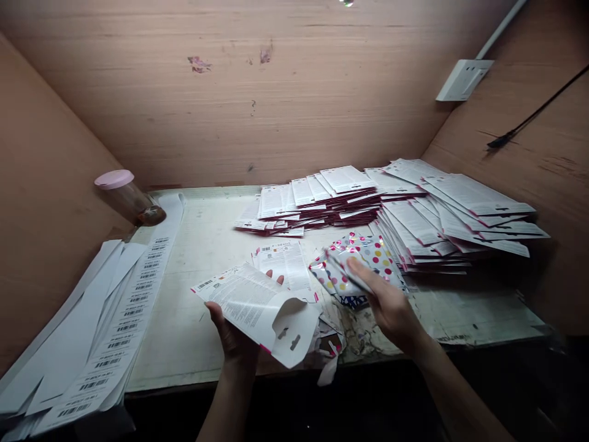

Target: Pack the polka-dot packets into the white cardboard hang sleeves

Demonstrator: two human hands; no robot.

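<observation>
My left hand [237,334] grips a white printed cardboard sleeve [257,310] from underneath, its hang-tab end pointing toward me. My right hand [386,301] rests on a pile of shiny polka-dot foil packets [363,261] in the middle of the bench, thumb and fingers closed on the top one. Another printed sleeve [285,261] lies flat just beyond my left hand.
Fanned stacks of flat printed sleeves [442,215] cover the back right of the worn white bench [202,245]. Long barcode label strips [124,319] drape over the left edge. A pink-lidded jar [131,199] lies at the back left. Wooden walls enclose the booth; a wall socket [462,80] sits upper right.
</observation>
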